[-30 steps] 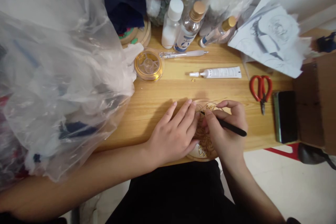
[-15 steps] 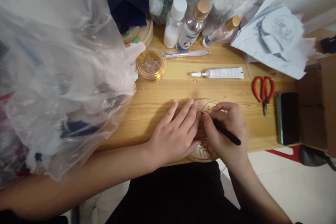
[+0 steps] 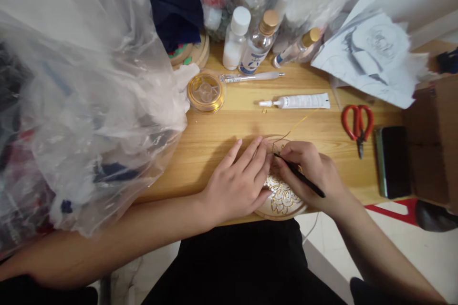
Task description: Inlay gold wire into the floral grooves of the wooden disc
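A round pale disc (image 3: pixel 282 200) with a gold wire flower pattern lies at the near edge of the wooden table (image 3: pixel 222 128). My left hand (image 3: pixel 238 181) rests flat on the disc's left side, fingers stretched out and pressing on it. My right hand (image 3: pixel 311 174) is closed in a pinch round a thin black tool (image 3: pixel 300 176), whose tip touches the disc's top edge beside my left fingertips. A fine gold wire (image 3: pixel 298 124) runs from that spot up and to the right across the table.
A big clear plastic bag (image 3: pixel 82 90) fills the left. At the back stand several bottles (image 3: pixel 250 38), a gold wire spool (image 3: pixel 206 91), a pen (image 3: pixel 250 76) and a glue tube (image 3: pixel 300 101). Red scissors (image 3: pixel 358 124), a phone (image 3: pixel 393 159) and printed papers (image 3: pixel 372 52) lie right.
My right hand has shifted right and turned, uncovering the lower half of the disc. The gold wire now stretches out up-right. My left hand has stayed put.
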A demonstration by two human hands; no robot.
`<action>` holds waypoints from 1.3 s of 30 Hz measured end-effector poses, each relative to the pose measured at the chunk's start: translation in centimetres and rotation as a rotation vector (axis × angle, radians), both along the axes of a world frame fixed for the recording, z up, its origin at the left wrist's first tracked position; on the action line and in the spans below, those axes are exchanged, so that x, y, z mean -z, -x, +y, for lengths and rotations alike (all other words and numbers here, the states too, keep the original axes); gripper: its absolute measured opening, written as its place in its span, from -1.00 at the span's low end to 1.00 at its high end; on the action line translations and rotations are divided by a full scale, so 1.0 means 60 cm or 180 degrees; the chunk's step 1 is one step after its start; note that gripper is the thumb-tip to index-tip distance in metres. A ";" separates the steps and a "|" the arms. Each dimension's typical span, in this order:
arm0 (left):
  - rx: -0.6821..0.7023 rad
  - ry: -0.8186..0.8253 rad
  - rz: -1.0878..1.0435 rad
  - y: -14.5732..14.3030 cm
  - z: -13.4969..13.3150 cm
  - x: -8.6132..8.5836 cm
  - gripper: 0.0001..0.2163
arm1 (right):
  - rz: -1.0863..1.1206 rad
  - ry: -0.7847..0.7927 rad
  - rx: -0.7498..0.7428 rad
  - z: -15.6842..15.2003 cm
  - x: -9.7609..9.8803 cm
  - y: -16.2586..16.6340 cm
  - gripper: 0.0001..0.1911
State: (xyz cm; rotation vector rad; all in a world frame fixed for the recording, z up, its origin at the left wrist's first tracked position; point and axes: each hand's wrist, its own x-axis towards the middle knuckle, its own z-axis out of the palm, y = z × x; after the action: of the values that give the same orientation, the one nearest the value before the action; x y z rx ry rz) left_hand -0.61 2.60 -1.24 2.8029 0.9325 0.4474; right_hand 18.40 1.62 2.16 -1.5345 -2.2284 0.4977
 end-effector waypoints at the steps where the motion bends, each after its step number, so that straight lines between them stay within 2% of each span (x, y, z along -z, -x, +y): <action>1: -0.0004 -0.0006 0.0012 0.000 0.000 0.000 -0.47 | 0.0032 0.0014 -0.0035 0.002 0.000 -0.003 -0.85; 7: -0.0022 0.0023 0.0064 0.001 -0.001 -0.001 -0.47 | 0.0694 0.0454 0.0489 0.004 -0.009 -0.031 -0.77; 9: -0.0024 0.0046 0.0081 0.002 -0.001 -0.002 -0.48 | 0.0906 0.0630 0.0288 0.008 -0.018 -0.044 -0.80; 14: 0.0008 0.0024 0.0041 0.002 0.000 -0.004 -0.49 | 0.0993 0.0800 -0.0711 0.043 -0.037 -0.065 -0.88; 18: 0.0026 0.0084 0.0048 0.001 0.002 -0.008 -0.49 | 0.1168 0.1173 -0.1127 0.085 -0.029 -0.075 -0.88; 21: 0.0065 0.0188 0.0018 0.001 0.003 -0.010 -0.50 | 0.1408 0.1577 -0.1218 0.107 -0.015 -0.084 -0.86; 25: 0.0103 0.0239 -0.0028 0.000 0.005 -0.012 -0.51 | 0.1484 0.1792 -0.1367 0.120 -0.008 -0.090 -0.86; 39: 0.0166 0.0157 0.0006 -0.002 0.009 -0.013 -0.53 | 0.1566 0.1774 -0.1425 0.128 0.005 -0.098 -0.88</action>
State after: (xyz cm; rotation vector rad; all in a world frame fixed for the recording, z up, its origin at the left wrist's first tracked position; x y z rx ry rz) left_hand -0.47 3.15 -0.46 2.7765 0.8565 0.4089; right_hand 24.27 9.33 1.84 -0.9449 -2.1074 1.5495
